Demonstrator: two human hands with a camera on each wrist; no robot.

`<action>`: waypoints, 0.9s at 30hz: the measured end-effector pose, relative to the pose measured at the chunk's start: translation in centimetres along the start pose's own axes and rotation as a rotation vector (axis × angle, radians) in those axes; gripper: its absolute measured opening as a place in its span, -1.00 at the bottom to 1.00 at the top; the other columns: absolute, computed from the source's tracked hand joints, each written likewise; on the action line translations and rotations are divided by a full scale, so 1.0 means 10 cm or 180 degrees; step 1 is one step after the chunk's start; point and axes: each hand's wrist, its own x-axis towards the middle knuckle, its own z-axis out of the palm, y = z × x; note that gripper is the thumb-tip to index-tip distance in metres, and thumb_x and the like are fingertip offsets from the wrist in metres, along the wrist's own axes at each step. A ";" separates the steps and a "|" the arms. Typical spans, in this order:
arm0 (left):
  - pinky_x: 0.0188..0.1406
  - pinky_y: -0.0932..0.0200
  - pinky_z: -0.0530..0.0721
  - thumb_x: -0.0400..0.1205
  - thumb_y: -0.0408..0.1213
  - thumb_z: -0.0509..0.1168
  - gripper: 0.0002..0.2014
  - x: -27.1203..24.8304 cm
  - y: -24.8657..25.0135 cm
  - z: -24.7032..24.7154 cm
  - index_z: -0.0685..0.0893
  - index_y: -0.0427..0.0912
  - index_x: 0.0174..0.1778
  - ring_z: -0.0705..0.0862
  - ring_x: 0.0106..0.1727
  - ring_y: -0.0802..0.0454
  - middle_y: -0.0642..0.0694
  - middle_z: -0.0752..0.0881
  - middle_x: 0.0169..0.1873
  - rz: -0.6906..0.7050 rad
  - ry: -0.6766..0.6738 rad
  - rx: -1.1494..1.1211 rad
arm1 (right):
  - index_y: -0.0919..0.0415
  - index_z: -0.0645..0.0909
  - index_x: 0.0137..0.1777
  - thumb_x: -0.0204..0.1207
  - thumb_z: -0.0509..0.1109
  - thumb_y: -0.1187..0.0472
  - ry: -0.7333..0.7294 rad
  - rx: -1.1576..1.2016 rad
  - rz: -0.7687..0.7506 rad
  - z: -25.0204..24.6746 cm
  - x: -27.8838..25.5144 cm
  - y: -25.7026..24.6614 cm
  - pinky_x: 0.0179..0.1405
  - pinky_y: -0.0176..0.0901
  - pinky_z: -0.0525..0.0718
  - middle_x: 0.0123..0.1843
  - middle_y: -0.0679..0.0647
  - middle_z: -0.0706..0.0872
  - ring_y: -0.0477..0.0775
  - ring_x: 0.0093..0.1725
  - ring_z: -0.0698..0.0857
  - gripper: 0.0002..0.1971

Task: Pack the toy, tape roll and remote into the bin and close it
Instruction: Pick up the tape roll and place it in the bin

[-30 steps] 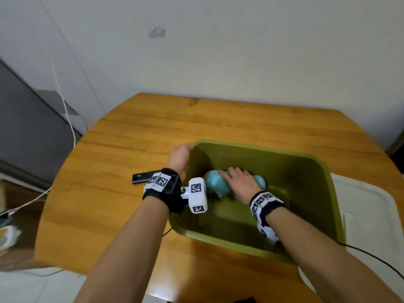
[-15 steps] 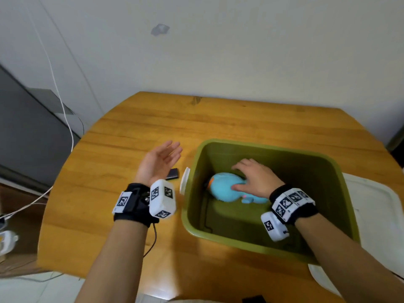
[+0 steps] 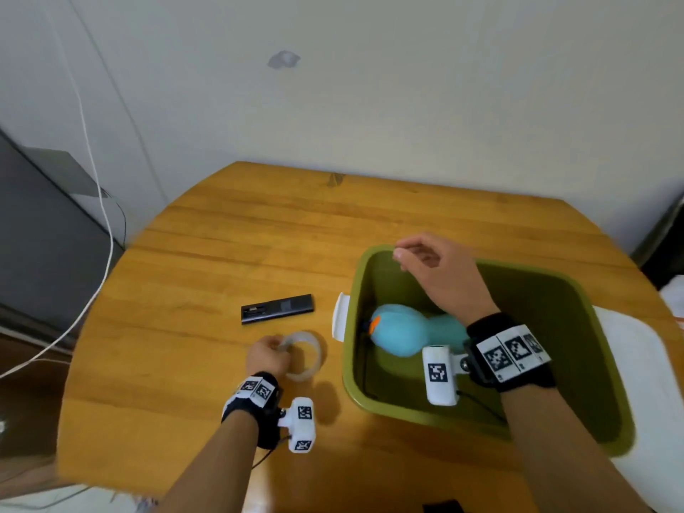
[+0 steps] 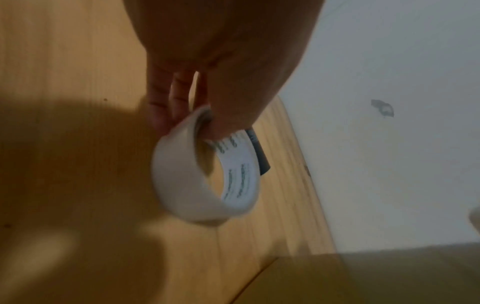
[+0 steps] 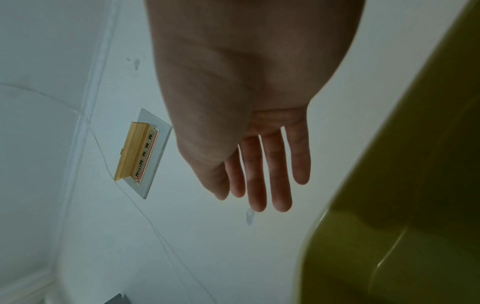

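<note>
The tape roll (image 3: 304, 355) is pinched at its rim by the left hand (image 3: 267, 359), thumb inside the ring and fingers (image 4: 166, 102) on the outside, as seen from the left wrist. Whether the roll is touching the table (image 3: 229, 253) cannot be told; it is blurred in the head view and lies just left of the bin (image 3: 607, 368). The remote (image 3: 277, 308) is lying flat on the table, a little beyond the left hand and apart from the roll. The toy (image 3: 403, 329) is lying on the floor of the green bin, its orange part turned toward the bin's left wall. A white latch (image 3: 339, 317) is seen on the outside of that wall. The right hand (image 3: 435, 270) is held above the bin's far left corner with its grip released: the fingers (image 5: 275, 174) are extended and nothing is held. A white lid (image 3: 640, 383) is lying on the table to the right of the bin, partly hidden by it.
</note>
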 end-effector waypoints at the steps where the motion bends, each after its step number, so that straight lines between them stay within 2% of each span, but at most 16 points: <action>1: 0.02 -0.04 0.76 0.63 -0.33 0.40 -0.67 0.03 0.00 -0.02 0.76 -0.27 0.32 0.73 -0.04 -0.21 -0.34 0.82 0.17 -0.0030 -0.0023 -0.0150 | 0.06 0.77 0.10 0.64 0.47 0.08 0.0006 0.0015 0.0015 0.03 0.00 -0.03 0.01 -0.46 0.68 -0.06 -0.11 0.84 -0.13 -0.04 0.80 -0.87; 3: -0.10 0.01 0.73 0.61 -0.29 0.44 -0.76 0.07 0.02 -0.13 0.82 -0.31 0.14 0.74 -0.11 -0.20 -0.35 0.85 0.00 -0.0110 -0.0036 -0.0551 | 0.05 0.78 0.09 0.63 0.47 0.10 -0.0007 0.0062 0.0045 0.10 0.00 -0.09 0.03 -0.40 0.71 -0.07 -0.10 0.84 -0.09 -0.04 0.81 -0.89; 5: -0.13 -0.06 0.80 0.60 -0.35 0.42 -0.86 0.08 0.13 -0.30 0.82 -0.35 -0.03 0.79 -0.17 -0.25 -0.39 0.85 -0.12 -0.0092 0.0028 -0.1082 | 0.05 0.77 0.12 0.63 0.48 0.09 -0.0077 0.0107 0.0044 0.17 0.00 -0.14 0.10 -0.23 0.76 -0.04 -0.10 0.84 -0.07 -0.02 0.81 -0.86; 7: -0.19 -0.03 0.80 0.60 -0.46 0.37 -0.91 0.01 0.35 -0.53 0.78 -0.38 -0.07 0.75 -0.22 -0.20 -0.33 0.81 -0.20 0.0115 0.0093 -0.1494 | 0.02 0.75 0.20 0.63 0.47 0.05 -0.0175 0.0170 0.0073 0.26 0.00 -0.21 0.15 -0.15 0.77 0.01 -0.11 0.83 -0.12 0.00 0.80 -0.80; 9: -0.27 0.04 0.77 0.62 -0.53 0.35 -0.89 -0.14 0.68 -0.76 0.73 -0.27 -0.15 0.70 -0.25 -0.12 -0.22 0.74 -0.23 0.0469 0.0037 -0.1679 | -0.05 0.71 0.29 0.64 0.44 -0.01 -0.0264 0.0347 0.0135 0.35 0.01 -0.31 0.19 -0.12 0.76 0.08 -0.15 0.82 -0.19 0.08 0.79 -0.74; 12: -0.42 0.22 0.76 0.61 -0.58 0.36 -0.82 -0.50 1.24 -1.04 0.74 -0.21 -0.06 0.71 -0.29 0.01 -0.14 0.74 -0.18 0.1184 -0.0135 -0.1903 | -0.12 0.53 0.50 0.68 0.33 -0.15 -0.0460 0.1088 0.0498 0.48 0.05 -0.46 0.14 0.11 0.83 0.29 -0.10 0.77 -0.11 0.22 0.77 -0.58; 14: -0.41 0.23 0.78 0.58 -0.56 0.43 -0.77 -0.75 1.54 -1.10 0.77 -0.22 0.08 0.76 -0.26 0.06 -0.06 0.79 -0.17 0.1748 -0.0347 -0.1964 | -0.16 0.44 0.57 0.63 0.19 -0.34 -0.0846 0.2163 0.0988 0.53 0.06 -0.53 0.01 0.27 0.84 0.42 0.05 0.70 0.08 0.31 0.76 -0.44; 15: -0.39 0.18 0.80 0.56 -0.53 0.48 -0.74 -0.86 1.67 -1.09 0.79 -0.20 0.12 0.78 -0.25 0.07 -0.04 0.83 -0.16 0.1949 -0.0479 -0.1943 | -0.13 0.47 0.57 0.61 0.11 -0.40 -0.1121 0.2821 0.1197 0.55 0.06 -0.54 -0.04 0.34 0.82 0.46 0.14 0.68 0.21 0.35 0.74 -0.38; 17: -0.38 -0.02 0.86 0.53 -0.47 0.53 -0.72 -1.04 1.85 -1.00 0.82 -0.06 0.08 0.81 -0.26 0.03 -0.06 0.85 -0.20 0.2179 -0.0703 -0.1796 | 0.04 0.55 0.57 0.65 0.00 -0.42 -0.1499 0.3811 0.1366 0.54 0.04 -0.53 -0.13 0.32 0.82 0.50 0.29 0.65 0.42 0.35 0.70 -0.28; 19: -0.33 -0.29 0.87 0.52 -0.39 0.55 -0.73 -1.14 1.95 -0.85 0.82 0.14 -0.05 0.83 -0.24 -0.19 -0.07 0.83 -0.25 0.2308 -0.0728 -0.1559 | 0.19 0.60 0.51 0.68 0.03 -0.34 -0.1383 0.4101 0.1311 0.48 0.01 -0.48 -0.28 0.21 0.83 0.43 0.36 0.66 0.45 0.18 0.74 -0.29; 20: -0.33 -0.34 0.86 0.51 -0.33 0.55 -0.75 -1.17 1.99 -0.78 0.81 0.19 -0.09 0.83 -0.19 -0.30 -0.06 0.83 -0.26 0.2382 -0.0684 -0.1390 | 0.22 0.64 0.45 0.66 0.08 -0.32 -0.1305 0.4103 0.1259 0.43 -0.01 -0.44 -0.35 0.17 0.82 0.35 0.38 0.69 0.41 0.07 0.77 -0.31; 22: -0.46 -0.18 0.84 0.49 -0.27 0.54 -0.79 -1.22 2.04 -0.66 0.81 0.16 -0.07 0.81 -0.22 -0.39 -0.16 0.83 -0.25 0.2462 -0.0656 -0.1155 | 0.23 0.71 0.36 0.55 0.16 -0.35 -0.1363 0.4082 0.1184 0.28 -0.06 -0.33 -0.44 0.11 0.81 0.22 0.34 0.74 0.34 -0.06 0.81 -0.29; 24: -0.66 0.11 0.65 0.51 -0.33 0.56 -0.81 -1.25 2.07 -0.55 0.81 -0.06 0.01 0.72 -0.46 -0.31 -0.31 0.78 -0.26 0.2445 -0.0765 -0.1147 | 0.22 0.71 0.39 0.48 0.20 -0.41 -0.1654 0.4072 0.1093 0.13 -0.11 -0.24 -0.45 0.11 0.79 0.26 0.34 0.74 0.37 -0.02 0.82 -0.22; 25: -0.69 0.16 0.57 0.51 -0.36 0.57 -0.78 -1.26 2.08 -0.50 0.78 -0.18 0.06 0.69 -0.52 -0.23 -0.29 0.74 -0.26 0.2449 -0.0851 -0.1178 | 0.21 0.69 0.42 0.46 0.26 -0.41 -0.1756 0.4003 0.1043 0.05 -0.13 -0.19 -0.44 0.10 0.80 0.32 0.39 0.70 0.42 0.02 0.81 -0.22; 27: -0.65 0.17 0.58 0.50 -0.33 0.61 -0.68 -1.30 2.10 -0.43 0.76 -0.24 0.14 0.70 -0.51 -0.12 -0.13 0.73 -0.22 0.2417 -0.0999 -0.1194 | 0.21 0.65 0.47 0.48 0.34 -0.32 -0.1818 0.3750 0.0946 -0.07 -0.15 -0.10 -0.43 0.04 0.81 0.35 0.45 0.61 0.48 0.06 0.77 -0.27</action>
